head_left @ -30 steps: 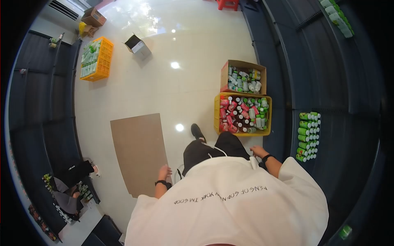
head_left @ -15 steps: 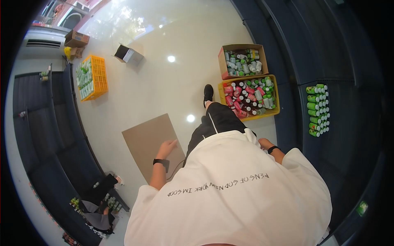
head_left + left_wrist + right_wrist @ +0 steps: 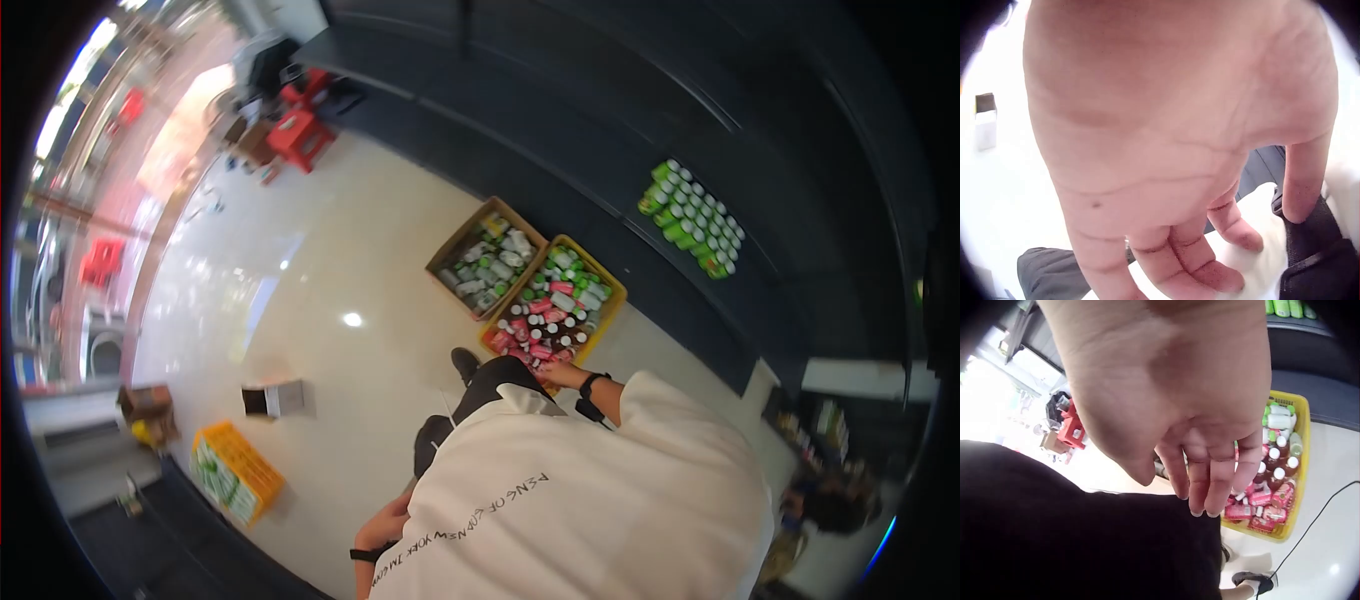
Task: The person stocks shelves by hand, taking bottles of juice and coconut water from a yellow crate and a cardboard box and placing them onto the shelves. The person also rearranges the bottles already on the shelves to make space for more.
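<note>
My left hand [image 3: 385, 522] hangs beside the white shirt, holding nothing. Its palm and loosely bent fingers fill the left wrist view, with a black strap near the thumb. The right hand [image 3: 562, 375] is low in front of the body and overlaps the near edge of a yellow crate [image 3: 621, 297] in the head view. Up close, that hand [image 3: 1172, 381] is relaxed and bare-palmed, its fingers hanging in front of the crate. Pink, brown and green-capped bottles [image 3: 1275, 459] fill the crate. A cardboard box [image 3: 462, 238] of bottles stands against it.
Dark shelving [image 3: 560, 130] runs behind the crate, bearing rows of green bottles [image 3: 695, 220]. A small box [image 3: 285, 397] and an orange crate [image 3: 250, 465] of bottles sit on the floor to the left. A red stool [image 3: 300, 138] is farther off. A blurred person [image 3: 835, 500] shows at right.
The body has turned right, swinging the crate and box leftward in view. The floor's cardboard sheet has left view. The left hand has dropped back beside the body; both hands stay free.
</note>
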{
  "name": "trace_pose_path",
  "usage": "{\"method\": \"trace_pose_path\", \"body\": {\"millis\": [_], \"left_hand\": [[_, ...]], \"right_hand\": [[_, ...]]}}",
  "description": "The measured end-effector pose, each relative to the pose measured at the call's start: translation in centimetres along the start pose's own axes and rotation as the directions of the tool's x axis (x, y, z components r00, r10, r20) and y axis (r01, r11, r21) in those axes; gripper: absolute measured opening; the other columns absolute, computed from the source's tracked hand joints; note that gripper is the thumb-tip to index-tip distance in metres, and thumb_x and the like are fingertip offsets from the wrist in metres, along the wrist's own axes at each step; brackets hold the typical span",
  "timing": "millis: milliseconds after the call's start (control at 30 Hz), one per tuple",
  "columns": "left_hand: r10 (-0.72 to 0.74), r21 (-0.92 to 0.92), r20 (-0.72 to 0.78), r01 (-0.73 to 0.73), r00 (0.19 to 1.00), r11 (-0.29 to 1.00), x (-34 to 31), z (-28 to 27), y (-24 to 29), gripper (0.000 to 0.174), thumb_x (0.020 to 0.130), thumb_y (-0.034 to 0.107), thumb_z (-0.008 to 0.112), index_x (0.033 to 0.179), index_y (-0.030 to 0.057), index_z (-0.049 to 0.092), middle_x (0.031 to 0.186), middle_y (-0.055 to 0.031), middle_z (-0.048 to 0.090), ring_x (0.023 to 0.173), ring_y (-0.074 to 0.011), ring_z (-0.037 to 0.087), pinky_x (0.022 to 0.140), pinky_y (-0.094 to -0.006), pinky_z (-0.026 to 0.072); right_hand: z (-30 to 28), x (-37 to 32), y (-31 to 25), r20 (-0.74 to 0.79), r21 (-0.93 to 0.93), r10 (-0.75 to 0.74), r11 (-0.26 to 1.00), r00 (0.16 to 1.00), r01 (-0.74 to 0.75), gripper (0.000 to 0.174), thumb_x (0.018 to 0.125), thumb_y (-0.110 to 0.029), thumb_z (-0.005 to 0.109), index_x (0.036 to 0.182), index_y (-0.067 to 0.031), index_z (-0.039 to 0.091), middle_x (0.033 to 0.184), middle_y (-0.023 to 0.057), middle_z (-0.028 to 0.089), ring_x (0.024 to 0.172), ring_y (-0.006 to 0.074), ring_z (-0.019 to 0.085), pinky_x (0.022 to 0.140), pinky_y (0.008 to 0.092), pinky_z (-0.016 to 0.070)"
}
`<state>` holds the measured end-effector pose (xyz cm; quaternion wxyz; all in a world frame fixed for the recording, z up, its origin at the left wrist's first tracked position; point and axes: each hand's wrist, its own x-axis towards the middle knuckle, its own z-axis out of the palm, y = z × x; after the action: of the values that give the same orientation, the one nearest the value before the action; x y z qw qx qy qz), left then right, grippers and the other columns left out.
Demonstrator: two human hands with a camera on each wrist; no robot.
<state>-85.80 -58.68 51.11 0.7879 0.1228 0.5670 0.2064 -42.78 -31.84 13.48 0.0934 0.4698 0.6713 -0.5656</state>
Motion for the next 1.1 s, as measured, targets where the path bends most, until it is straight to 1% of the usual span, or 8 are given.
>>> {"method": "trace_pose_path", "body": {"millis": [133,200,300,333,533,733,900,1100], "left_hand": [[-0.115,0.345,0.084,0.079,0.99,0.935,2.1,-6.8,0.0,0.057,0.085,0.025,0.075,0.131,-0.007,0.063,0.122,-0.0138,0.072,0.112,-0.0211,0.066,0.099,-0.0336,0.0492],[-0.113,0.549,0.036,0.075,0.993,0.832,-0.7,-5.4,8.4,0.055,0.086,0.029,0.073,0.127,-0.0066,0.065,0.117,-0.0165,0.073,0.107,-0.0218,0.068,0.095,-0.0338,0.0505],[-0.049,0.728,0.106,-0.044,0.993,0.684,-0.5,-9.2,10.6,0.046,0.088,0.033,0.069,0.12,-0.0003,0.071,0.116,-0.0216,0.072,0.108,-0.0319,0.068,0.093,-0.0407,0.0515],[-0.008,0.778,0.106,-0.078,0.994,0.624,-0.7,-9.9,12.0,0.042,0.09,0.033,0.067,0.118,0.0027,0.073,0.116,-0.0236,0.072,0.109,-0.0368,0.067,0.093,-0.044,0.0518],[-0.024,0.866,0.104,-0.079,0.994,0.493,-2.3,-16.1,17.0,0.045,0.091,0.04,0.063,0.118,0.0047,0.073,0.119,-0.0251,0.07,0.116,-0.0377,0.064,0.096,-0.0459,0.0504],[-0.035,0.789,0.277,-0.206,0.96,0.578,-1.7,-27.1,17.2,0.051,0.089,0.04,0.067,0.119,-0.0021,0.071,0.114,-0.0209,0.073,0.107,-0.0278,0.067,0.093,-0.0388,0.051],[0.02,0.737,0.398,-0.332,0.917,0.588,-1.3,-33.0,17.2,0.053,0.09,0.042,0.064,0.115,-0.0045,0.072,0.109,-0.0199,0.075,0.101,-0.0268,0.07,0.09,-0.0373,0.0513],[0.067,0.772,0.488,-0.466,0.87,0.432,-1.2,-35.0,20.8,0.048,0.09,0.042,0.063,0.106,-0.0028,0.072,0.108,-0.025,0.072,0.097,-0.0375,0.069,0.085,-0.0434,0.0516]], "right_hand": [[-1.9,-0.6,-6.1,-0.079,-0.13,-0.043,0.991,0.996,0.032,0.034,0.101,-0.036,0.057,0.101,-0.0056,0.07,0.087,0.0164,0.07,0.076,0.0312,0.07,0.067,0.0431,0.0552],[-3.5,-1.8,-10.5,-0.138,-0.272,-0.12,0.959,0.983,0.079,0.03,0.1,-0.032,0.056,0.104,-0.0064,0.071,0.091,0.0184,0.07,0.079,0.0335,0.069,0.069,0.0457,0.0543],[-5.7,-7.6,-22.8,-0.46,0.265,-0.204,0.897,0.864,0.353,0.02,0.097,-0.026,0.057,0.102,-0.0104,0.067,0.077,0.0077,0.066,0.062,0.0203,0.063,0.055,0.0381,0.049],[-5.2,-5.9,-22.1,-0.572,0.2,-0.318,0.84,0.756,0.505,0.023,0.091,-0.026,0.06,0.105,-0.0107,0.069,0.081,0.0127,0.069,0.065,0.0263,0.065,0.06,0.0445,0.0523],[5.4,3.0,2.5,-0.259,-0.219,0.086,0.965,0.962,-0.145,0.038,0.096,-0.042,0.062,0.112,-0.0086,0.065,0.091,0.011,0.068,0.066,0.0264,0.065,0.058,0.0413,0.0537],[9.2,3.6,-3.1,-0.077,-0.531,-0.015,0.847,0.997,-0.028,0.036,0.097,-0.038,0.061,0.117,-0.0081,0.064,0.109,0.0146,0.069,0.077,0.0322,0.069,0.064,0.0454,0.0555],[11.9,4.4,-14.0,-0.441,-0.098,-0.098,0.993,0.892,0.06,0.035,0.096,-0.037,0.058,0.112,-0.0077,0.069,0.098,0.0146,0.071,0.081,0.0294,0.071,0.069,0.0459,0.0563],[14.3,1.3,-18.7,-0.203,0.377,0.502,0.832,0.84,-0.407,0.036,0.096,-0.038,0.057,0.101,-0.0051,0.072,0.078,0.0091,0.073,0.065,0.0253,0.072,0.052,0.039,0.0551]]}}
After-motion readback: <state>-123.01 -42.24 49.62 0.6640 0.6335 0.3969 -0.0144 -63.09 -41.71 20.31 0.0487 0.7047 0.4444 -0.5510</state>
